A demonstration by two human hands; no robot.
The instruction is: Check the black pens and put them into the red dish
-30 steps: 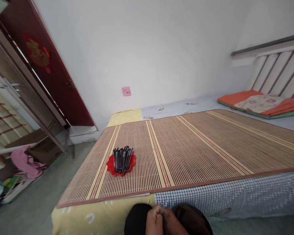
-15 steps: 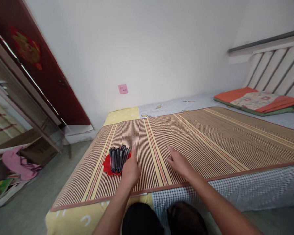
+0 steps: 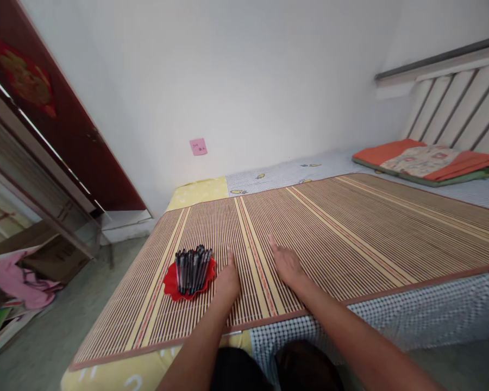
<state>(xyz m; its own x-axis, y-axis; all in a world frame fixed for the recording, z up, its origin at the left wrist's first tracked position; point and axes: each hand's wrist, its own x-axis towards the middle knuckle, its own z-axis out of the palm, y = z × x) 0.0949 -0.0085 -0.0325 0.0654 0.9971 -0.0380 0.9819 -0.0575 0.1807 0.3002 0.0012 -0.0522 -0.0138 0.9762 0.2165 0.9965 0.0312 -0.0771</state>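
Observation:
Both my hands rest flat on a striped bamboo mat (image 3: 330, 228) that covers a bed. My left hand (image 3: 227, 278) lies open, fingers stretched, just right of a small red dish (image 3: 171, 286), close to its rim. Several dark pens (image 3: 191, 267) lie bundled in that dish. My right hand (image 3: 284, 262) lies open on the mat a little further right, holding nothing. My dark-clad knees show at the bottom edge of the head view.
A folded orange and patterned pillow (image 3: 427, 161) lies at the far right by a slatted headboard (image 3: 456, 103). A dark red door (image 3: 61, 125) and a cardboard box with pink cloth (image 3: 20, 271) stand on the left. A pink note (image 3: 198, 146) sticks on the wall.
My hands went from clasped in my lap out onto the mat. Since half a second ago they have drawn closer together and settled flat beside the dish.

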